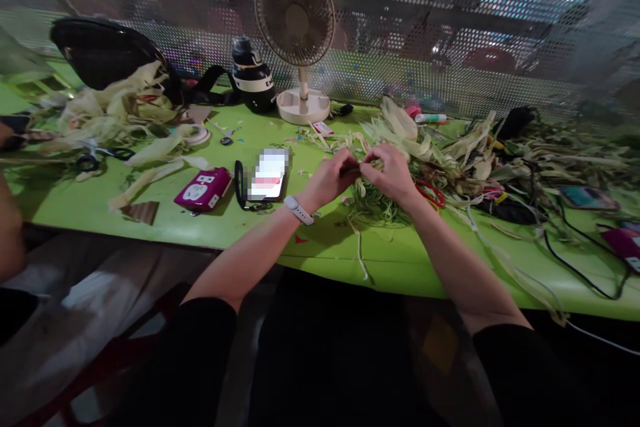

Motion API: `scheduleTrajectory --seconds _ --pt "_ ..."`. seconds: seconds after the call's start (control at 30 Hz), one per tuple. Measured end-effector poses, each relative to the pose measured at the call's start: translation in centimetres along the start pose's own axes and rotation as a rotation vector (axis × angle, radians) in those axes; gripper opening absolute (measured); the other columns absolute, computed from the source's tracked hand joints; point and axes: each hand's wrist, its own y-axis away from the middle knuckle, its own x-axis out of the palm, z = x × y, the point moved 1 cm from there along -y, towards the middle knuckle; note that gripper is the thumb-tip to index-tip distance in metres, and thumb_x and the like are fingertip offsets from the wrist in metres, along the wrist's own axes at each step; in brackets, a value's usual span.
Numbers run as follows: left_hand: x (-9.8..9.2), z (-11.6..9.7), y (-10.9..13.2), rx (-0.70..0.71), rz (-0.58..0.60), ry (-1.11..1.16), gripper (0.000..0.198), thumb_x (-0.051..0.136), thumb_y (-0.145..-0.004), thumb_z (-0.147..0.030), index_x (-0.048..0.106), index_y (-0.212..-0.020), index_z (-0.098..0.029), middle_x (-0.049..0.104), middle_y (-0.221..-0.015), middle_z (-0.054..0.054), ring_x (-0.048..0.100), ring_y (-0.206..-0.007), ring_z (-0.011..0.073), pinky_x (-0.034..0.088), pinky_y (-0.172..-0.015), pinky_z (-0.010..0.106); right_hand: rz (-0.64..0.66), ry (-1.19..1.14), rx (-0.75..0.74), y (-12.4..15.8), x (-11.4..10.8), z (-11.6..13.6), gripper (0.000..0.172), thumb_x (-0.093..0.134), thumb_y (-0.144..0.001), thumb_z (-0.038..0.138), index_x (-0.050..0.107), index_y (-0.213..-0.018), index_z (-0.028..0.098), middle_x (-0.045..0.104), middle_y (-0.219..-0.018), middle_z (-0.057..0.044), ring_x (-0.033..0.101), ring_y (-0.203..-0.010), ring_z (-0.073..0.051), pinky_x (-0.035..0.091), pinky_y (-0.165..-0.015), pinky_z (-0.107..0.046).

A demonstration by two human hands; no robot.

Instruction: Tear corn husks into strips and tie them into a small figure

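Observation:
Over the green table (215, 230), my left hand (333, 177) and my right hand (387, 170) meet at the fingertips. Both are closed in a pinch on something small and dark that I cannot make out. Under and just beyond them lies a pile of green strands (380, 207), with a pale strip (359, 253) trailing toward the table's front edge. Pale dry husks (400, 123) lie behind my right hand, and red-handled scissors (434, 195) rest beside its wrist. A lit phone (270, 175) with a black strap is left of my left hand.
A fan (296, 20) and a black bottle (253, 80) stand at the back. Left are a purple pouch (203, 190), scissors (93, 157), husks (115, 107) and a black bag (107, 50). Right are more plant scraps (550, 153), cords and another phone (587, 197). Another person's arm (9, 233) shows far left.

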Motion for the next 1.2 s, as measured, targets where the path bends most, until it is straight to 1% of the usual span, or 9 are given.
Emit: scheduleTrajectory --seconds 0.2,0.43,0.63,0.73,0.83,0.9,1.03,1.1,1.2 --pt "0.1 0.5 0.0 -0.004 0.023 -0.040 0.020 0.076 -0.079 -0.017 0.056 -0.081 -0.020 0.068 -0.076 0.000 0.060 -0.069 0.0113 0.045 -0.065 0.025 0.035 -0.219 0.089 -0.4 -0.5 0.3 0.002 0.062 -0.067 0.021 0.062 -0.064 0.022 0.066 -0.075 -0.002 0.061 -0.081 -0.021 0.046 -0.084 -0.038" --pt "0.2 0.6 -0.3 -0.206 0.087 0.241 0.031 0.077 -0.079 -0.016 0.052 -0.097 -0.019 0.065 -0.064 -0.003 0.063 -0.057 0.0116 0.049 -0.058 0.024 0.010 -0.539 0.218 -0.7 -0.5 0.0 0.008 0.070 -0.068 0.028 0.071 -0.066 0.020 0.065 -0.069 0.001 0.058 -0.072 -0.016 0.047 -0.076 -0.033" --pt "-0.1 0.1 -0.5 -0.244 0.192 0.357 0.025 0.084 -0.073 -0.027 0.064 -0.082 -0.016 0.065 -0.069 -0.002 0.059 -0.057 0.0083 0.052 -0.057 0.024 0.082 -0.690 0.311 -0.9 -1.0 0.1 0.005 0.073 -0.066 0.024 0.072 -0.067 0.020 0.067 -0.067 0.002 0.060 -0.068 -0.014 0.048 -0.069 -0.030" --pt "-0.1 -0.1 -0.2 -0.240 0.334 0.358 0.031 0.087 -0.069 -0.038 0.065 -0.071 -0.016 0.062 -0.065 -0.003 0.054 -0.056 0.0072 0.049 -0.053 0.022 0.102 -0.738 0.287 -1.0 -1.1 -0.1 0.009 0.077 -0.064 0.026 0.074 -0.069 0.020 0.070 -0.071 0.001 0.063 -0.073 -0.015 0.051 -0.075 -0.033" --pt "0.0 -0.3 0.2 -0.225 0.486 0.347 0.034 0.085 -0.070 -0.044 0.065 -0.067 -0.016 0.061 -0.063 -0.002 0.055 -0.058 0.0079 0.047 -0.053 0.021 0.121 -0.724 0.241 -1.1 -0.8 -0.5 0.012 0.078 -0.066 0.029 0.073 -0.072 0.020 0.072 -0.075 0.000 0.065 -0.076 -0.016 0.054 -0.079 -0.036" --pt "0.0 -0.5 0.3 -0.224 0.531 0.353 0.033 0.084 -0.072 -0.044 0.069 -0.071 -0.015 0.065 -0.066 0.000 0.056 -0.060 0.0084 0.047 -0.055 0.021 0.067 -0.674 0.207 -1.2 -0.7 -0.8 0.013 0.077 -0.070 0.031 0.072 -0.076 0.020 0.072 -0.078 -0.001 0.066 -0.077 -0.017 0.055 -0.079 -0.037" --pt "-0.1 -1.0 0.4 -0.252 0.556 0.399 0.026 0.085 -0.072 -0.037 0.075 -0.080 -0.015 0.071 -0.074 0.003 0.061 -0.064 0.0096 0.051 -0.060 0.022 -0.184 -0.408 0.042 -0.8 -1.1 -0.1 0.012 0.069 -0.084 0.032 0.072 -0.083 0.020 0.071 -0.088 -0.005 0.067 -0.086 -0.019 0.055 -0.085 -0.039" --pt "0.0 -1.0 0.5 -0.291 0.542 0.452 0.026 0.088 -0.069 -0.034 0.076 -0.083 -0.016 0.074 -0.079 0.004 0.064 -0.067 0.0107 0.053 -0.063 0.023 -0.204 -0.255 -0.039 -0.5 -1.3 0.5 0.012 0.066 -0.089 0.031 0.072 -0.085 0.022 0.072 -0.092 -0.006 0.066 -0.091 -0.021 0.054 -0.089 -0.039" --pt "0.1 -0.8 0.6 -0.397 0.466 0.546 0.030 0.090 -0.064 -0.032 0.077 -0.088 -0.018 0.076 -0.084 0.005 0.066 -0.069 0.0110 0.053 -0.064 0.022 -0.162 -0.132 -0.081 -0.2 -1.2 1.2 0.015 0.062 -0.093 0.031 0.073 -0.085 0.024 0.072 -0.088 -0.004 0.065 -0.092 -0.022 0.053 -0.090 -0.040"
